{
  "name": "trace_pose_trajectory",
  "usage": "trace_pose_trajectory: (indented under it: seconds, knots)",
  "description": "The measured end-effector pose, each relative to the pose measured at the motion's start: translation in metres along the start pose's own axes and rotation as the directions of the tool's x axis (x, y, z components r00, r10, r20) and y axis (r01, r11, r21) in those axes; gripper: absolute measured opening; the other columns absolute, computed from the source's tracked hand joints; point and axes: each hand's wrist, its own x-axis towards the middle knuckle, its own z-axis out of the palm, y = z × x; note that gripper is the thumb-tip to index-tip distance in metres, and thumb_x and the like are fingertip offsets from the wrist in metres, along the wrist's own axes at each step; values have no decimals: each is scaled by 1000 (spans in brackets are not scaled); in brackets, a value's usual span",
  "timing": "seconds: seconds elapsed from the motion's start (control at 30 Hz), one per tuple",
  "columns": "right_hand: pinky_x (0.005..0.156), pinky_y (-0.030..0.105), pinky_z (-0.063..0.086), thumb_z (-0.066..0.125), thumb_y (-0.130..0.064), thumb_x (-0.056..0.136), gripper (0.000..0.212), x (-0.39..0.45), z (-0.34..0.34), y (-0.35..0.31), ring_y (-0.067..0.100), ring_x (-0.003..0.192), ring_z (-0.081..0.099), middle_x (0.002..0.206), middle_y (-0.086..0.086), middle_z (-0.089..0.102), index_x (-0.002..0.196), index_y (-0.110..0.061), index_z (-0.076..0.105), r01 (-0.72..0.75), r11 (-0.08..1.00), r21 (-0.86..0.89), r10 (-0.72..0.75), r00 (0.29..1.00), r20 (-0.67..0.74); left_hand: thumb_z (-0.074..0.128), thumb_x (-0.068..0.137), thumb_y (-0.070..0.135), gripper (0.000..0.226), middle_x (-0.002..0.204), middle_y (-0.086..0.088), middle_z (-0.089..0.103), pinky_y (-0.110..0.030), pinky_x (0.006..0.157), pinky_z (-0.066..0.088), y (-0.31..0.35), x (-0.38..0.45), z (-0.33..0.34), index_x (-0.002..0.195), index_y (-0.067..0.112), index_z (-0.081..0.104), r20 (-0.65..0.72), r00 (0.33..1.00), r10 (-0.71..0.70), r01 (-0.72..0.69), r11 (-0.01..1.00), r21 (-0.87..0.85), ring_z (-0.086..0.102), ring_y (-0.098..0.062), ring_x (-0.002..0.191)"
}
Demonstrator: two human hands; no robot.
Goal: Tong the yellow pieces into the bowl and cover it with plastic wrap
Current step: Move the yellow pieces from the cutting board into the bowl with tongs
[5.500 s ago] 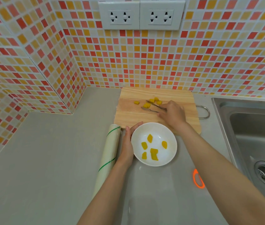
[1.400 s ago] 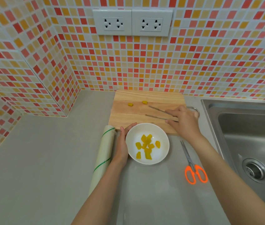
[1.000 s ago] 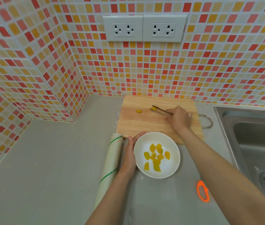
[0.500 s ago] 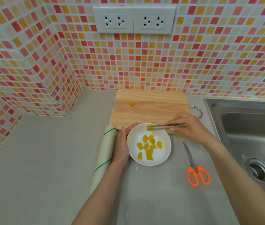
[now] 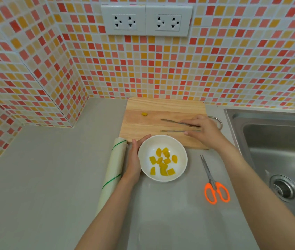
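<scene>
**Tonging yellow pieces: one piece left on the board**

Holding metal tongs (image 5: pixel 177 125) in the right hand (image 5: pixel 203 131), a person reaches over a wooden cutting board (image 5: pixel 164 121) at the back of a grey table (image 5: pixel 43 177). The hand is curled around the handle end; the two arms of the tongs are spread apart with nothing between their tips. A single yellow piece (image 5: pixel 144 114) lies on the board, left of the tong tips and apart from them. The left hand (image 5: pixel 135 159) cups the left side of a white bowl (image 5: pixel 163 157), which sits on the table just in front of the board and holds several yellow pieces. A roll of plastic wrap (image 5: pixel 113 170) lies just left of that hand. Orange-handled scissors (image 5: pixel 214 184) rest right of the bowl, near a steel sink (image 5: pixel 278 150).
</scene>
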Motion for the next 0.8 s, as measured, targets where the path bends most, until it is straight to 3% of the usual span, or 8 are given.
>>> trace_pose_trajectory:
  seconds: [0.2,0.37,0.5,0.67,0.8]
  knots:
    - [96,42,34,67,-32,81,40,50,41,-4,26,107,53,102,7,59,120,-28,62,-114,987,-117,106,992,-72,15,100,44,54,119,-2,66,-36,96,47,1,-1,0,116,22,61,-13,999,-32,32,999,-29,59,-22,114]
    - [94,37,30,65,-31,82,40,87,63,-9,25,112,51,109,5,58,122,-30,61,-96,979,-182,97,995,-5,15,100,40,52,130,-16,58,-45,104,42,3,-1,4,116,17,59,-35,998,-50,48,998,-50,55,-31,120]
    - [91,37,29,63,-30,84,33,104,73,-12,25,108,53,108,3,60,116,-31,65,-81,975,-208,79,997,-17,14,100,39,52,128,-16,60,-44,103,43,0,1,0,115,19,60,-10,999,-46,45,998,-45,56,-30,119]
    - [91,39,31,61,-28,86,22,105,76,-15,26,101,56,100,3,64,106,-30,71,-104,977,-186,101,994,-30,16,99,42,54,118,-9,66,-31,89,53,-4,3,-2,117,18,61,9,999,-38,38,998,-48,64,-19,107]
    - [92,42,36,61,-25,86,22,84,66,-18,25,99,57,97,4,63,105,-27,71,-53,996,-77,50,998,-44,16,99,43,54,112,0,70,-32,90,51,-5,4,-4,115,20,61,13,999,-34,35,999,-41,64,-17,106]
